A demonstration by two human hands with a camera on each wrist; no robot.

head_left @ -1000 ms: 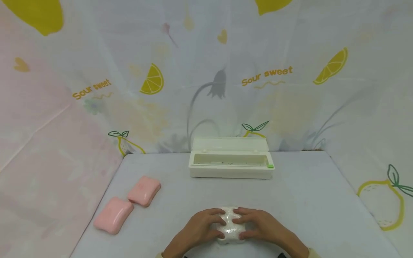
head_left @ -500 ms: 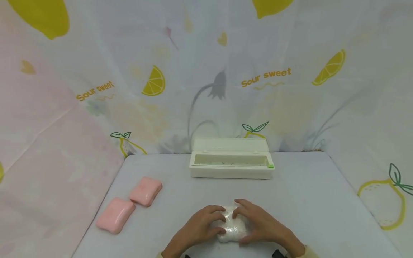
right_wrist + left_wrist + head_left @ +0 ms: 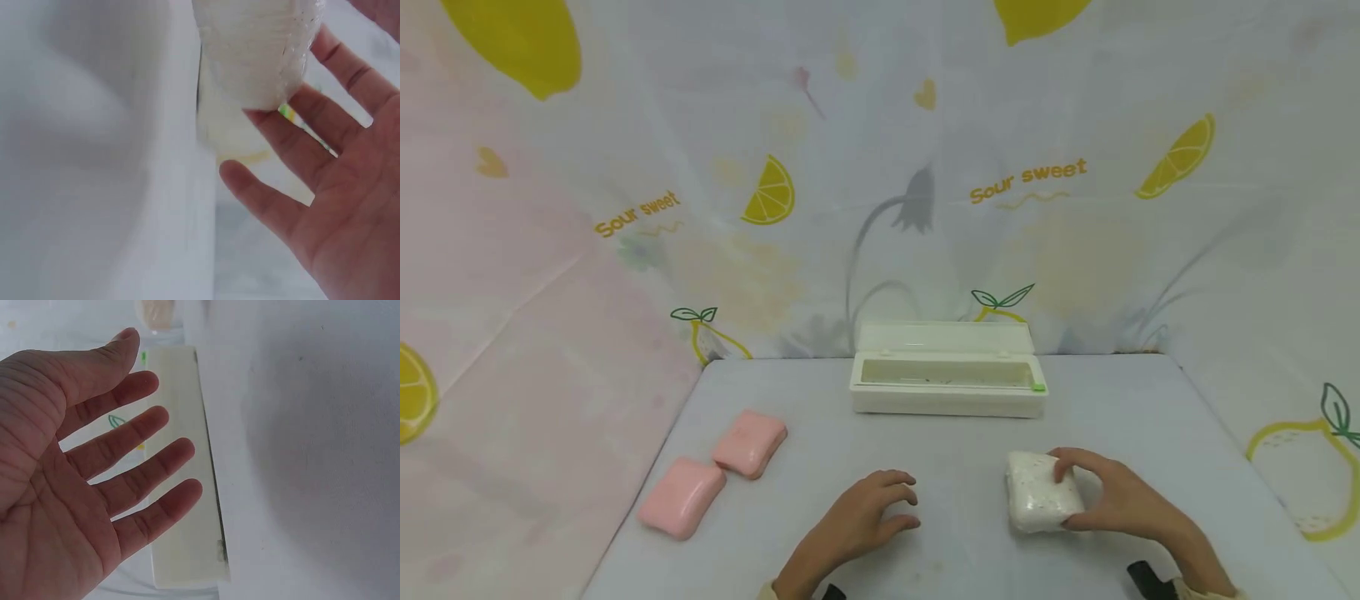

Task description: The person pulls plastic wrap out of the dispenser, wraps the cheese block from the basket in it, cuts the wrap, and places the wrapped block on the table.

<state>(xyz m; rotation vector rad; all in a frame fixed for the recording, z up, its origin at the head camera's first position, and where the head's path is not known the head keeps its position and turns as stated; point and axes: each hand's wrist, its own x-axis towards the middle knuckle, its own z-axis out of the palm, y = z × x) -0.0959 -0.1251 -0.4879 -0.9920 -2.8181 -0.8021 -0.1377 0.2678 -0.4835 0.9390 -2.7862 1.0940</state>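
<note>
My right hand (image 3: 1120, 496) pinches a white cushion-shaped bar (image 3: 1041, 493) between thumb and fingers, at the right of the table. Shiny clear film covers the bar, as its glossy creases (image 3: 262, 56) show in the right wrist view. Two fingers of that hand stand off it there. My left hand (image 3: 865, 517) hovers over the front middle of the table, holding nothing. Its fingers are spread and relaxed, with the palm (image 3: 62, 506) showing in the left wrist view. Behind both hands stands a long white cling film dispenser box (image 3: 947, 402) with its lid raised and a green tab at its right end.
Two pink cushion-shaped bars (image 3: 681, 498) lie near the table's left edge, corner to corner. A cloth (image 3: 820, 208) printed with lemons hangs behind and at the sides of the white table (image 3: 955, 458).
Both hands were on the white bar at the front middle. My left hand has let go and stays there; my right hand has carried the bar to the right.
</note>
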